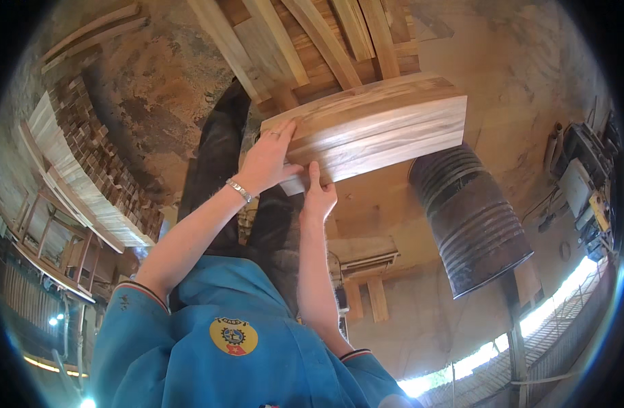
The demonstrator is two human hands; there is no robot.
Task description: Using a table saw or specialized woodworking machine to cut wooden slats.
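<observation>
A stack of light-brown wooden boards [387,129] lies in front of me, its long edges lined up and facing me. At its left end, my left hand [268,160] wears a ring and a metal bracelet. Its fingers rest over the top board and its thumb presses against the near face. Close by on the right, my right hand [319,197] is closed at the lower edge of the boards, thumb pointing up against them. Its other fingers curl and are partly hidden. A short board end juts out below the stack between the two hands.
More loose planks [271,41] lie spread beyond the stack. A dark ribbed metal drum [472,217] stands to the right. On the left is a long pile of cut wood pieces [108,177]. Assorted dark items and tools [587,183] sit at the far right.
</observation>
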